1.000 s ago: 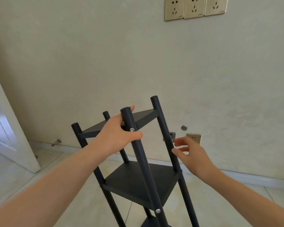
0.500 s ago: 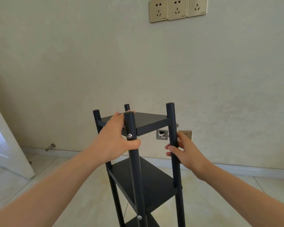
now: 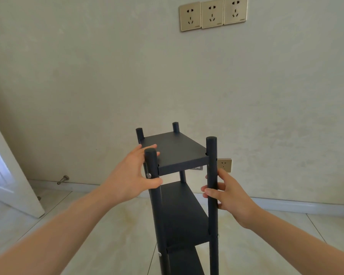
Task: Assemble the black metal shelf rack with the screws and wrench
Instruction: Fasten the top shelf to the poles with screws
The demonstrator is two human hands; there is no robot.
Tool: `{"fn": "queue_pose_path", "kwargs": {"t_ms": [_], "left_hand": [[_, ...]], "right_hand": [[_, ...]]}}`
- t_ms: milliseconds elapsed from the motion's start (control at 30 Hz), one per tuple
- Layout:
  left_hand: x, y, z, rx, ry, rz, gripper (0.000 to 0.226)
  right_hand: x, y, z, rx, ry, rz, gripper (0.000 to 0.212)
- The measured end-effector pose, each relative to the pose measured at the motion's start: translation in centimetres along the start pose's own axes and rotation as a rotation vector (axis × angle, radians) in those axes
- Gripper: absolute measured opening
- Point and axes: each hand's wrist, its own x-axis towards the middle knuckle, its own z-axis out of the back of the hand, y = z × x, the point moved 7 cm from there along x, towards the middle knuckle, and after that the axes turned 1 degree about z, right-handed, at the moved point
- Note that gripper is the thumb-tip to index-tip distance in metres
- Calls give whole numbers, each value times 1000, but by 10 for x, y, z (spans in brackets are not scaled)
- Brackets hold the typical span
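Two grips: left hand (image 3: 131,175) is curled round near-left post (image 3: 151,159), right hand (image 3: 229,193) round near-right post (image 3: 211,153).
Long axis: shelf rack (image 3: 175,149) is held upright between them.

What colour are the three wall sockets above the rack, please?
The sockets are gold, in the head view.
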Motion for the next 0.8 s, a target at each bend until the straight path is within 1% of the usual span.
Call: {"fn": "queue_pose_path", "kwargs": {"t_ms": [133,200,267,367,433,567,700,733,800], "left_hand": [[2,5,0,39,17,10,72],[0,7,2,71,12,13,64],[-1,7,6,95,-21,-4,53],[-5,13,10,109,-87,4,44],[-8,20,12,124,-124,29,43],[-16,29,16,121,-211,52,49],[-23,39,16,119,-318,131,30],[-24,42,17,100,-348,168,25],[-29,50,15,23,-395,288,24]], "right_hand": [[-4,-2,1,16,13,-4,36],[-6,-2,0,17,20,-4,34],[-10,-2,-3,16,32,1,32],[-19,-1,-11,6,47,12,33],[-26,-1,-17,-13,63,26,33],[-39,4,-28,-54,111,44,31],[-50,8,-38,-63,147,67,26],[-52,9,-40,-57,158,69,27],[-55,11,-44,-58,172,72,28]]}}
